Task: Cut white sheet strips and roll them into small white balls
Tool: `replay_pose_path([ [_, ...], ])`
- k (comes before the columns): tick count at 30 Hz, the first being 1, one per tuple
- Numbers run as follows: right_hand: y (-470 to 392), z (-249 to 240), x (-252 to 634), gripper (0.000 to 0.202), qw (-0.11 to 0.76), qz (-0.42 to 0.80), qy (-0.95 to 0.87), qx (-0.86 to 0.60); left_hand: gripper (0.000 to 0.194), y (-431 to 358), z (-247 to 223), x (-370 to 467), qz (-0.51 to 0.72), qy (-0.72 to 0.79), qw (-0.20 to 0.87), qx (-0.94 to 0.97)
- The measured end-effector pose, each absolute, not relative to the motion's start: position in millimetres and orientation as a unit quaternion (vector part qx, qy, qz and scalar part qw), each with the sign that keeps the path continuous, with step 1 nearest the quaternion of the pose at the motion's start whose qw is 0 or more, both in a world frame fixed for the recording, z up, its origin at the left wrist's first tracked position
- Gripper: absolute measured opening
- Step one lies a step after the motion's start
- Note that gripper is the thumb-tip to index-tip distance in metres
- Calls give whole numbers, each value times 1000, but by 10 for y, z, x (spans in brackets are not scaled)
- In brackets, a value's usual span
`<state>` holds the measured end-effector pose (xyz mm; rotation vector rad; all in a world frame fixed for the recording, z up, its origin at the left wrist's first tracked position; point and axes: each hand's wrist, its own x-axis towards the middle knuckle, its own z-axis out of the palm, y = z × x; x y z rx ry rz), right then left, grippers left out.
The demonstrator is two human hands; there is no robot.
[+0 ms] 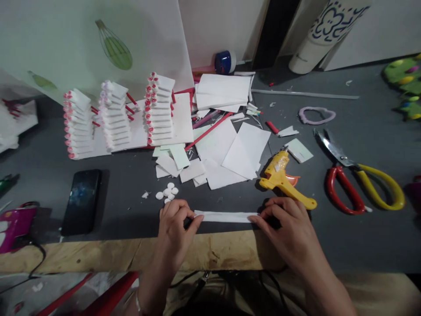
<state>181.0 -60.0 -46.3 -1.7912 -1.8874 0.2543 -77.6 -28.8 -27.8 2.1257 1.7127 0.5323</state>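
1. Head view: the left hand has its thumb and forefinger pinched together on the near-left end of a paper strip.
2. At the other end, the right hand pinches the strip between thumb and fingers in the same way.
3. The strip lies between the hands, stretched sideways over the dark table, just beyond its wooden edge.
4. The step in hand looks like straightening or creasing the strip; which of these, I cannot tell.
5. As I judge it, the next move calls for light, even tension and level ends, so the paper neither tears nor skews.
6. White discs lie just beside the left hand, and a yellow glue gun lies near the right hand, untouched.
7. Loose paper sheets lie beyond the strip; large scissors rest to the right of the glue gun.
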Motion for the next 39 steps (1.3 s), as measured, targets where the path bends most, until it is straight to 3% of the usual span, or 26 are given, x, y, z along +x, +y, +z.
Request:
replay_pose_path([
  [11, -601, -447, 1789, 45, 273, 89, -691, -663, 20, -291, -261, -772, 178, 606, 167, 757],
  [18, -598, -420, 1782, 38, 253, 103, -685, -676, 21, -289, -310, -774, 179, 609, 142, 760],
  [25, -598, -443, 1797, 35, 245, 101, -691, -673, 21, -349, -248, -699, 213, 567, 46, 794],
  [28, -599, -449, 1788, 33, 247, 96, -694, -669, 29, -507, -156, -538, 219, 519, 24, 826],
  [32, -610, -449, 1771, 26, 251, 103, -691, -670, 42, -710, -169, -288, 162, 333, 60, 927],
  [39, -610, -417, 1761, 22, 263, 92, -687, -671, 70, -778, -348, -207, 28, 367, 47, 929],
])
